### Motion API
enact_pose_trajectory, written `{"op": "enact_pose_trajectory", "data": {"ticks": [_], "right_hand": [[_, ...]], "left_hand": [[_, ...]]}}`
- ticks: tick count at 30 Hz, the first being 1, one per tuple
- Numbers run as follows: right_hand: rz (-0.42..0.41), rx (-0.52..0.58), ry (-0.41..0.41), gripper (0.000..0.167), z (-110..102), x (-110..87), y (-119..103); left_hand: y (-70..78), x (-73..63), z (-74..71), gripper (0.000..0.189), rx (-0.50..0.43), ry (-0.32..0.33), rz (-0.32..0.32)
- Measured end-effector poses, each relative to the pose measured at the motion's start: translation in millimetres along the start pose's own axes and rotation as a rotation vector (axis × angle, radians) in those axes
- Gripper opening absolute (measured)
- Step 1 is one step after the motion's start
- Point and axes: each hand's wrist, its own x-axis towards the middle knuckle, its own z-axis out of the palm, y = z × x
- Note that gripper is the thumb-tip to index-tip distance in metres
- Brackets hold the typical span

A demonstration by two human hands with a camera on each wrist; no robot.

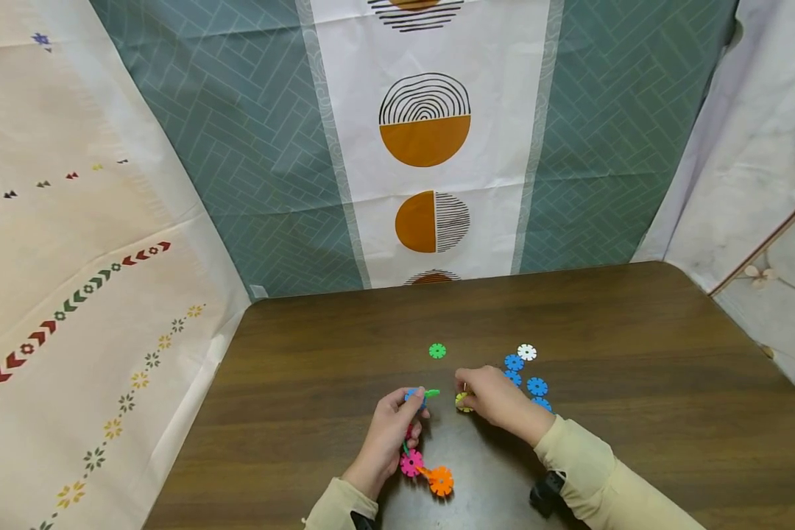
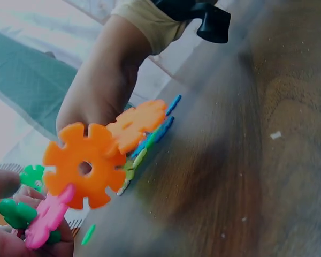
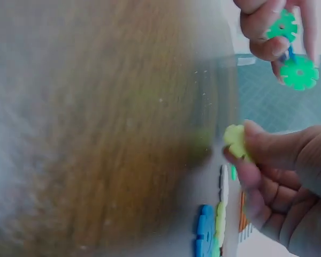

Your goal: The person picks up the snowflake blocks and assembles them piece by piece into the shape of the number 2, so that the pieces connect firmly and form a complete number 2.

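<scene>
My left hand (image 1: 386, 436) grips a chain of slotted plastic discs. At its upper end a blue disc (image 1: 414, 397) is pinched at the thumb, with a green disc (image 1: 432, 393) jutting out to the right. A pink disc (image 1: 411, 463) and an orange disc (image 1: 441, 481) hang from the lower end. Between thumb and finger, my right hand (image 1: 500, 397) pinches a yellow disc (image 3: 235, 140), just right of the chain. In the left wrist view, the orange disc (image 2: 85, 167) hides part of the right hand.
On the brown table (image 1: 291, 368), a loose green disc (image 1: 437, 351) lies beyond the hands. A white disc (image 1: 526, 352) and several blue discs (image 1: 537, 386) lie beside the right hand. A patterned cloth (image 1: 497, 147) hangs behind the table's far edge.
</scene>
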Motion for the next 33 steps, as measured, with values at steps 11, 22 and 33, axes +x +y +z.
{"op": "enact_pose_trajectory", "data": {"ticks": [11,22,33], "right_hand": [[0.199,0.664,-0.058,0.01,-12.1,-9.4,-1.3],[0.171,0.719,-0.101,0.011,-11.4,-14.9,-5.4],[0.152,0.662,-0.042,0.01,-13.3,-14.8,-1.3]], "left_hand": [[-0.5,1.0,2.5,0.036,0.021,-0.028,-0.016],[-0.3,1.9,9.1,0.036,0.035,-0.053,0.028],[0.9,1.1,10.6,0.036,0.036,-0.087,0.011]]}}
